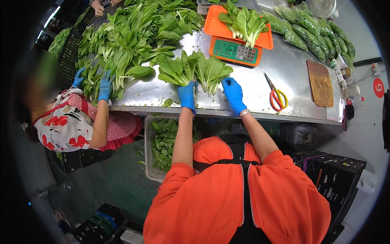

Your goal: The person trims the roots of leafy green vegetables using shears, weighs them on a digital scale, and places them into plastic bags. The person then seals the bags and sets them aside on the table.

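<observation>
My left hand (187, 96), in a blue glove, is closed around the stems of a bunch of leafy greens (174, 70) lying on the metal table. Just right of it lies a second bunch of greens (212, 73), pale stems toward me. My right hand (233, 95), also gloved in blue, rests beside those stems with its fingers curled in; whatever it may hold is hidden. Beyond the hands, an orange scale (235, 51) carries an orange tray (266, 39) with more greens (245, 23). Scissors (277, 97) with red and yellow handles lie to the right.
A big heap of greens (134, 36) covers the table's far left, where a co-worker's gloved hands (105, 86) work. Bagged greens (308, 30) lie at the far right. A brown board (319, 83) sits near the right end. Under the front edge stands a crate (149, 156) of leaves.
</observation>
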Demonstrator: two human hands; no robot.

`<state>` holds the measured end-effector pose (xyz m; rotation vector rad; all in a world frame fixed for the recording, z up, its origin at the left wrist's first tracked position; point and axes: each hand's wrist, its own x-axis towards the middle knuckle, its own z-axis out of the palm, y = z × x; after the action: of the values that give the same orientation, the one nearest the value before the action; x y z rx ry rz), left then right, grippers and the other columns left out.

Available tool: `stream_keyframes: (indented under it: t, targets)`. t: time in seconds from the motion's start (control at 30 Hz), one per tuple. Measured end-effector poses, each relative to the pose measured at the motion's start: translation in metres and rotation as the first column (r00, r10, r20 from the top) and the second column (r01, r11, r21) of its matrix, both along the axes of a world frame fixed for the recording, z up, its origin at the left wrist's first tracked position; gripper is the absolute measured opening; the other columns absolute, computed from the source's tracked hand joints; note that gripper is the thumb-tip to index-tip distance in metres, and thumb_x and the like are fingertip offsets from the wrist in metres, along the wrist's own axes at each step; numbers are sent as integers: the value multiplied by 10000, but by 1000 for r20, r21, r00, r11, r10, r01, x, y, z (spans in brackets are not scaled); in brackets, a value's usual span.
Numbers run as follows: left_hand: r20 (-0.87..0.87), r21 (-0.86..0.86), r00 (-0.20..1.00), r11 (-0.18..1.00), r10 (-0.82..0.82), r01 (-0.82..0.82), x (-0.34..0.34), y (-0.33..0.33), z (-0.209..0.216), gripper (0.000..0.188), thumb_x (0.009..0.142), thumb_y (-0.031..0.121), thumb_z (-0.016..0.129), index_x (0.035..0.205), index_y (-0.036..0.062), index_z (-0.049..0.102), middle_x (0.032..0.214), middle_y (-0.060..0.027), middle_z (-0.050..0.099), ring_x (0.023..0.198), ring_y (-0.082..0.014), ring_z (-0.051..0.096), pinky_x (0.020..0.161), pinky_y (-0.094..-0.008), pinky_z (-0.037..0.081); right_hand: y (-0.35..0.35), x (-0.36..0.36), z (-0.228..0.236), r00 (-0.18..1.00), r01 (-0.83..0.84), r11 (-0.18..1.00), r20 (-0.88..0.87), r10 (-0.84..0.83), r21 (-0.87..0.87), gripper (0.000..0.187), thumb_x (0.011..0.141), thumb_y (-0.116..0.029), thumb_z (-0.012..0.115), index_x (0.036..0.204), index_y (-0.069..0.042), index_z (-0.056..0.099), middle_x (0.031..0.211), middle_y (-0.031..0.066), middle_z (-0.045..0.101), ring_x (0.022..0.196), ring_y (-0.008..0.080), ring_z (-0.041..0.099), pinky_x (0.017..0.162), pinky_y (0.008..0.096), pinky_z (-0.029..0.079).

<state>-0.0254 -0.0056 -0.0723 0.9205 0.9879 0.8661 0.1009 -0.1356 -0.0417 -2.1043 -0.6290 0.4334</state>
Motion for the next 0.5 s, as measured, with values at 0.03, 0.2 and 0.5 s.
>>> stream_keyframes:
  t: [0.03,0.2,0.5]
  targets:
    - [-46,109,999,994,16,-11,4,7,-6,204,691,114,691,822,-15,603,717,-76,615,563,-138,560,502,-259,430,4,4,4,1000,-14,999,-1,14,-42,381,786,-382,559,960,-44,587,784,123,634,694,264,612,637,344,470]
    - [-466,354,885,918,6,180,31,10,15,389,647,170,735,932,-34,567,875,-125,634,744,-202,600,636,-316,472,36,12,8,993,-106,988,-61,100,-112,518,754,-463,576,1038,-30,555,936,161,622,865,299,596,723,354,461]
    - [239,-32,825,845,-512,533,21,22,34,339,728,8,647,1044,-26,531,949,-90,601,834,-178,592,729,-271,484,45,20,46,780,-277,902,-470,413,332,414,745,-273,665,1033,-3,541,936,70,612,788,137,584,672,255,477]
